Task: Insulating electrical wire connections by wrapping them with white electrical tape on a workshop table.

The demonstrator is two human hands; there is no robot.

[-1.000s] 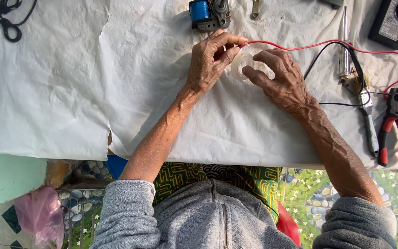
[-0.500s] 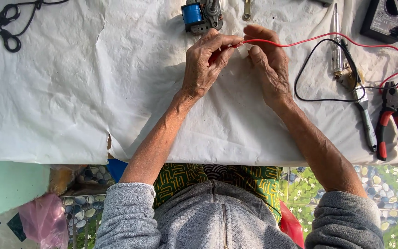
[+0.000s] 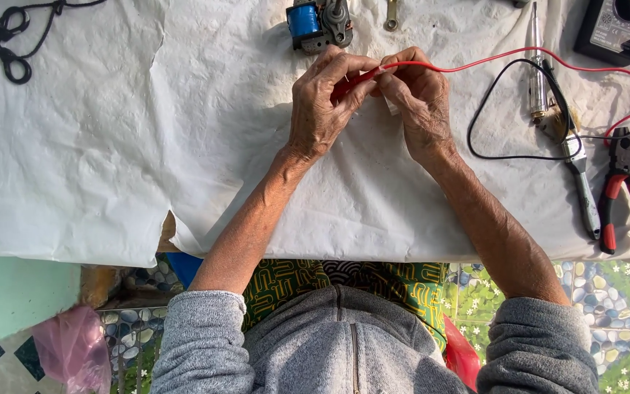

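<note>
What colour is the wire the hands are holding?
Red. The wire runs from both hands across the white sheet, clearest in the head view.

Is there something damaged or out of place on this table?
Yes: the white sheet covering the table is torn at its front edge, left of the left hand; a flap hangs and the tabletop shows through. It is also very wrinkled. The tools look orderly.

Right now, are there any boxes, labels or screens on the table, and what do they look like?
Meter: far right corner of the table, a dark box with a round black dial; its screen is out of view.
Packages, labels or signs: none that can be made out.
</note>
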